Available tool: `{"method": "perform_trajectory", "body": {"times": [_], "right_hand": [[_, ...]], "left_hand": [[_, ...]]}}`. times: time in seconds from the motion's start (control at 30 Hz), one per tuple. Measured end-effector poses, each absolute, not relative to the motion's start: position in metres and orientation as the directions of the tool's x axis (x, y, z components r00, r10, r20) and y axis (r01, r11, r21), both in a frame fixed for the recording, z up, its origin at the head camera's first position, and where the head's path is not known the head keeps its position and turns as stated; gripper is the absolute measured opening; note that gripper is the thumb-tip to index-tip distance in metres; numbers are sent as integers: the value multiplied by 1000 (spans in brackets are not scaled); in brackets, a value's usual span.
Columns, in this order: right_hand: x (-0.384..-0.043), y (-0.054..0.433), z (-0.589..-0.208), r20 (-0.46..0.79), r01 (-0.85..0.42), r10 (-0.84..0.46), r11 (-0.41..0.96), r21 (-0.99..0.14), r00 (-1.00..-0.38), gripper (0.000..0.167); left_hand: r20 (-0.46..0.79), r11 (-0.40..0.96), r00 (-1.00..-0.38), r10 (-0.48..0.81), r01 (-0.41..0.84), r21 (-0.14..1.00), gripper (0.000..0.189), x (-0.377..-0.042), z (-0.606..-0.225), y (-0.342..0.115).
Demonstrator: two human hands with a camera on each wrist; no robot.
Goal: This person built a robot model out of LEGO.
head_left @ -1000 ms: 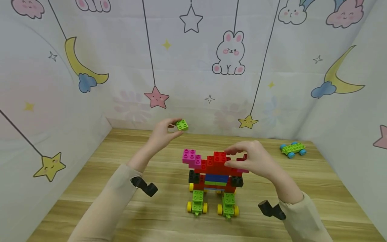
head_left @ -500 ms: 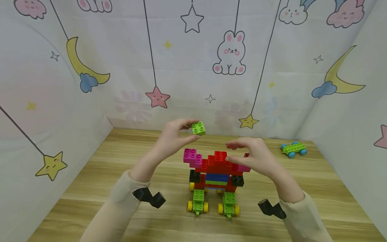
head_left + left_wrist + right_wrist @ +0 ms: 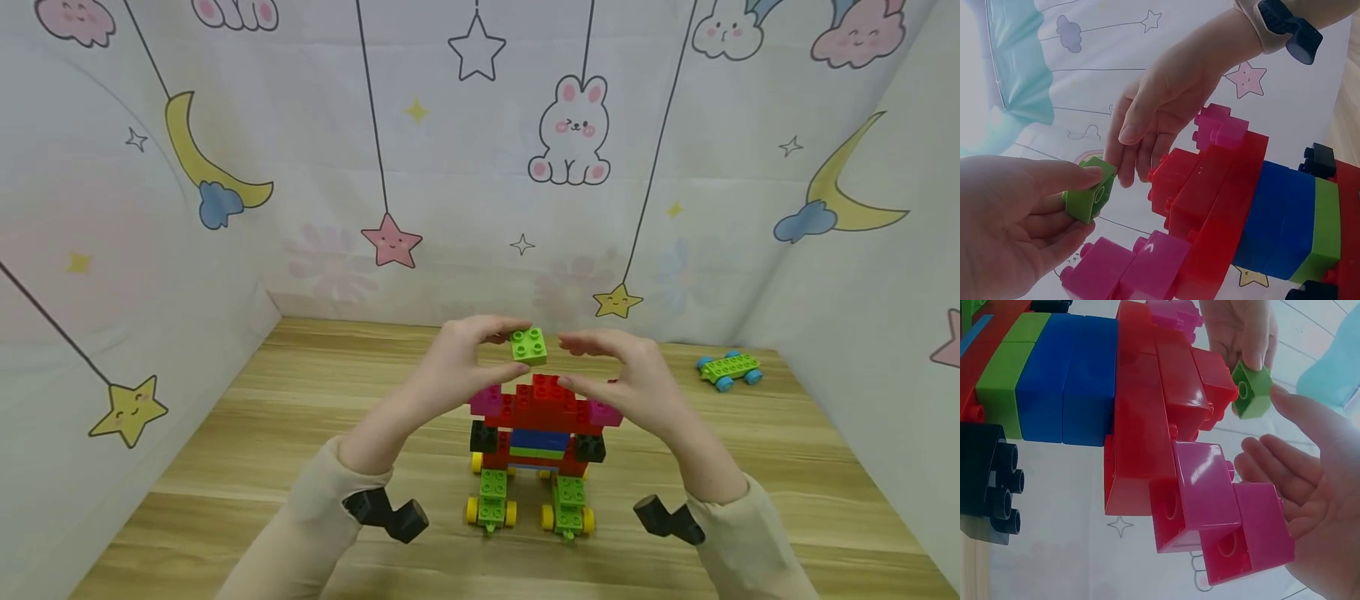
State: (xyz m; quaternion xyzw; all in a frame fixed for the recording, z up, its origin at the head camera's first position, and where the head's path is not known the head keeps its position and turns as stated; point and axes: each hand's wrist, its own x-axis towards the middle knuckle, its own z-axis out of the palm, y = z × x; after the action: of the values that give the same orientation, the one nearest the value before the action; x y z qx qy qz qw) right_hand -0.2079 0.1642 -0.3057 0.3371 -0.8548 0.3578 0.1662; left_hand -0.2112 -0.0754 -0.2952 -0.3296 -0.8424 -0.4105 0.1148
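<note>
My left hand pinches a small lime-green toy brick between thumb and fingers, its studs facing up. The brick hangs just above a model built of toy bricks, apart from it in the left wrist view. Red bricks form the model's stepped top, with pink bricks at both ends. Lower down come blue bricks, black bricks and green wheeled bases with yellow wheels. Beside the top, on the right, my right hand holds nothing, fingers loosely bent and thumb apart.
A lime-green wheeled base with blue wheels sits at the back right of the wooden table. A patterned cloth hangs behind the table and along both sides. Each wrist carries a black camera mount.
My left hand has carried the green brick rightward and down, from left of the model to above its red top. My right hand has drawn slightly back from the red bricks, its fingers spreading.
</note>
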Motion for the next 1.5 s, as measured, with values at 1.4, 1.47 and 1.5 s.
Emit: {"method": "perform_trajectory", "body": {"times": [1.4,1.47,1.5], "right_hand": [[-207,164,-310,533,-692,-447,534,-486,-719,34],[-207,164,-310,532,-697,-455,535,-478,-714,35],[-207,164,-310,532,-700,-459,534,-475,-711,34]], "left_hand": [[424,446,-741,520,659,605,36,-212,-303,-64],[423,449,-737,527,664,598,36,-212,-304,-64],[422,452,-735,531,667,593,36,-212,-304,-65]]}}
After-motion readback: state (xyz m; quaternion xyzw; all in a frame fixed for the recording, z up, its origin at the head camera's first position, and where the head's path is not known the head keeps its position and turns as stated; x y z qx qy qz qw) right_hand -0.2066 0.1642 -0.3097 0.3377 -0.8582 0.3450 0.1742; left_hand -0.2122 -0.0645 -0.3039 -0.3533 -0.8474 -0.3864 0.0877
